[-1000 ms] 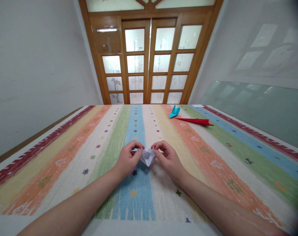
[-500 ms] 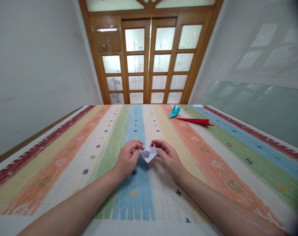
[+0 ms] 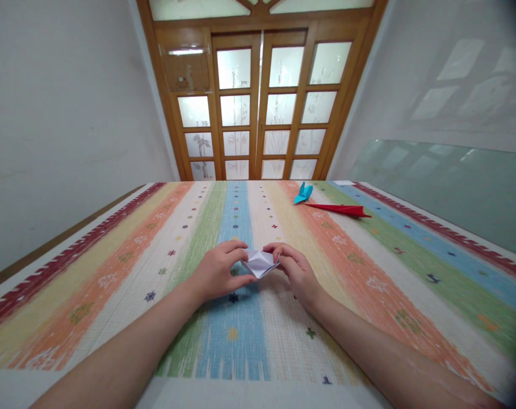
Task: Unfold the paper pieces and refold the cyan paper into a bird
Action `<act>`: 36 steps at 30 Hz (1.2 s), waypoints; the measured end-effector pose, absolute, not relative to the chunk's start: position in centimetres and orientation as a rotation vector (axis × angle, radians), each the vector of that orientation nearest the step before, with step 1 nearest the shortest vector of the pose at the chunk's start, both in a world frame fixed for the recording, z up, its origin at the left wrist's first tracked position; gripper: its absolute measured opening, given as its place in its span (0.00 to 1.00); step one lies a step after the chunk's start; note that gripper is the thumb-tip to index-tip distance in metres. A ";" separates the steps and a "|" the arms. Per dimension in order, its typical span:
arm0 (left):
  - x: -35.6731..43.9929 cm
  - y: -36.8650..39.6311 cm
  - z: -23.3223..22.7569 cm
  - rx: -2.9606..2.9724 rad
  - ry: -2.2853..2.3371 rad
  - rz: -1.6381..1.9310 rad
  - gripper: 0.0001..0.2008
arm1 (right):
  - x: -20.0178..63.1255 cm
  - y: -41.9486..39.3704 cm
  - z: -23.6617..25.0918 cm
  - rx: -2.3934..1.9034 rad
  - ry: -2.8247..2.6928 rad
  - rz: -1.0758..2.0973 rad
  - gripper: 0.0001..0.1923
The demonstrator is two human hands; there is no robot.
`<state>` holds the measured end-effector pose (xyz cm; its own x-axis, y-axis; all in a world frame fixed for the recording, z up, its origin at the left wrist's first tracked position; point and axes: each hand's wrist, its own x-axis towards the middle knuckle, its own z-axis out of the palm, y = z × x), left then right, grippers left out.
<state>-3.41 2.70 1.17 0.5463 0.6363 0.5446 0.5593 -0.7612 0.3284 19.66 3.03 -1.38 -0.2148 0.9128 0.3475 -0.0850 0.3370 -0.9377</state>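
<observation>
A small folded white paper piece (image 3: 260, 263) lies low over the striped cloth, between both hands. My left hand (image 3: 221, 272) pinches its left side with thumb and fingers. My right hand (image 3: 295, 270) pinches its right side. The paper looks flattened into a pointed, diamond-like shape, with part of it hidden under my fingers.
The table wears a striped, many-coloured cloth (image 3: 113, 272). A blue folded paper figure (image 3: 302, 193) and a long red folded paper piece (image 3: 340, 210) lie at the far right of the cloth. Wooden doors with frosted glass (image 3: 258, 102) stand beyond the table. A glass pane (image 3: 445, 182) leans at the right.
The white paper has been pressed down from an open, upright cup-like shape into a flatter form. Both hands have come lower and closer together over it.
</observation>
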 end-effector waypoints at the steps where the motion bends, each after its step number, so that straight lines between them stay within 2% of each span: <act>1: -3.5 2.7 1.3 2.705 1.031 0.980 0.15 | 19.6 3.0 -1.4 -0.797 -1.492 1.110 0.08; 11: -3.0 2.3 1.4 2.790 1.159 0.918 0.12 | 19.0 2.1 -0.4 -0.904 -1.579 0.981 0.14; 20: -2.8 2.3 1.1 2.626 1.216 1.085 0.10 | 18.9 2.9 -1.0 -0.841 -1.410 1.173 0.08; 23: -2.5 2.3 0.8 2.610 1.218 1.087 0.09 | 18.9 2.9 -0.9 -0.842 -1.352 1.218 0.17; 25: -2.4 2.3 0.6 2.608 1.238 1.092 0.08 | 18.8 2.9 -0.9 -0.850 -1.342 1.220 0.19; 30: -2.6 2.4 0.4 2.663 1.193 1.105 0.18 | 18.9 3.0 -0.9 -0.849 -1.350 1.207 0.15; 36: -2.8 2.3 0.9 2.799 1.178 1.102 0.16 | 18.7 2.7 -0.5 -0.852 -1.335 1.182 0.11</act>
<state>-2.84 2.33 0.91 0.5021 0.6005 0.6223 0.6610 -0.7305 0.1717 18.72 2.67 -0.47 -0.1356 0.9557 0.2611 -0.1433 0.2419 -0.9597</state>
